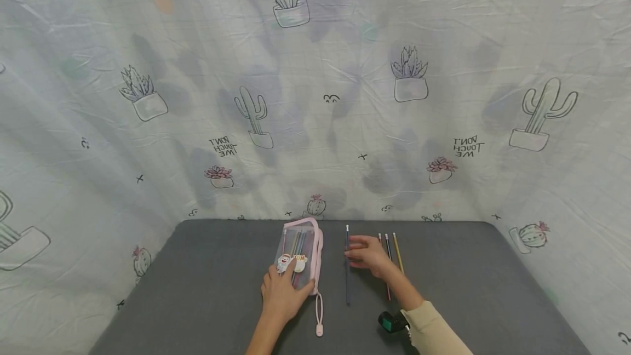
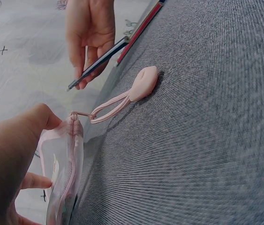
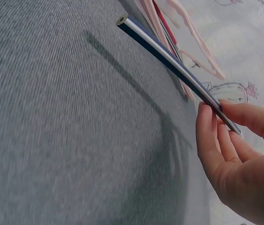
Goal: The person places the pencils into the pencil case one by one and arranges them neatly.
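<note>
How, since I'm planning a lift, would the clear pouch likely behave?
The pouch would probably flex, as it looks thin and see-through. Pencils inside might slide if tilted, since gaps show between them. Its pink loop would likely dangle, being slender cord.

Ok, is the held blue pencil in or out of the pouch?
Out: the right hand pinches the blue pencil beside the pouch, grey surface showing between them.
</note>
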A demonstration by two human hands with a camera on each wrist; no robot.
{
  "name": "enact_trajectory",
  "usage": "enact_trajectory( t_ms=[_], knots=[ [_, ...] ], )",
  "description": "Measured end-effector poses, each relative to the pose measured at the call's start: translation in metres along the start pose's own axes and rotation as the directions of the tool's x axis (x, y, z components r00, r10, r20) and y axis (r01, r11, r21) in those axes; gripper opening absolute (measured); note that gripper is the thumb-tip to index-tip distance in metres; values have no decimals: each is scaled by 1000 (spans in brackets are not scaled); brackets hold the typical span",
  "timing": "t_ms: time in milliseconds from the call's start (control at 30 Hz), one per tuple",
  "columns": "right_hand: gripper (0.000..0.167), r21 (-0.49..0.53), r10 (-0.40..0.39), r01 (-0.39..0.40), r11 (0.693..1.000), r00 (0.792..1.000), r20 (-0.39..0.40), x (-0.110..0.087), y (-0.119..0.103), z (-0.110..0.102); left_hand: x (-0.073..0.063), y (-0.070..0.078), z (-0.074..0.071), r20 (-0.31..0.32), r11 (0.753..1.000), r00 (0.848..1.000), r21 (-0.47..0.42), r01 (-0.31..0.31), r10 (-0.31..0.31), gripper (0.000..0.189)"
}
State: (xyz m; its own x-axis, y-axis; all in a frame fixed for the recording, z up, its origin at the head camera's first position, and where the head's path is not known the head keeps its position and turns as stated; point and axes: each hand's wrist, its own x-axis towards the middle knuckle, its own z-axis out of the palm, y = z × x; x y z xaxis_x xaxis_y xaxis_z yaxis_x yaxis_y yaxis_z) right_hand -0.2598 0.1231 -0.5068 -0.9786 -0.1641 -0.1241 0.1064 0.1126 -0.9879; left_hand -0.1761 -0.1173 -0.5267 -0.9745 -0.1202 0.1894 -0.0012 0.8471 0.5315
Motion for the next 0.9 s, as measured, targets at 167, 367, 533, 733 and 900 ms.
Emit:
enact_trajectory(
  t_ms=[167,367,533,733,900],
  knots=[
    [52,15,-25,26,1000,1000,-15,3,-3,11,0,0,0,-3,1000,1000,0,4,-4,78],
    [48,37,-52,53,998,998,-35,7,-7,24,0,0,0,2,1000,1000,10,5,-5,78],
    [45,21,-49,50,999,998,-50,10,-10,34,0,0,0,-1,1000,1000,16,1,-1,78],
    [45,22,-62,63,998,996,-68,16,-11,45,-1,0,0,-6,1000,1000,19,-1,1,78],
    [45,58,-67,72,996,994,-84,19,-12,51,0,0,1,3,1000,1000,14,6,-6,78]
  ],
)
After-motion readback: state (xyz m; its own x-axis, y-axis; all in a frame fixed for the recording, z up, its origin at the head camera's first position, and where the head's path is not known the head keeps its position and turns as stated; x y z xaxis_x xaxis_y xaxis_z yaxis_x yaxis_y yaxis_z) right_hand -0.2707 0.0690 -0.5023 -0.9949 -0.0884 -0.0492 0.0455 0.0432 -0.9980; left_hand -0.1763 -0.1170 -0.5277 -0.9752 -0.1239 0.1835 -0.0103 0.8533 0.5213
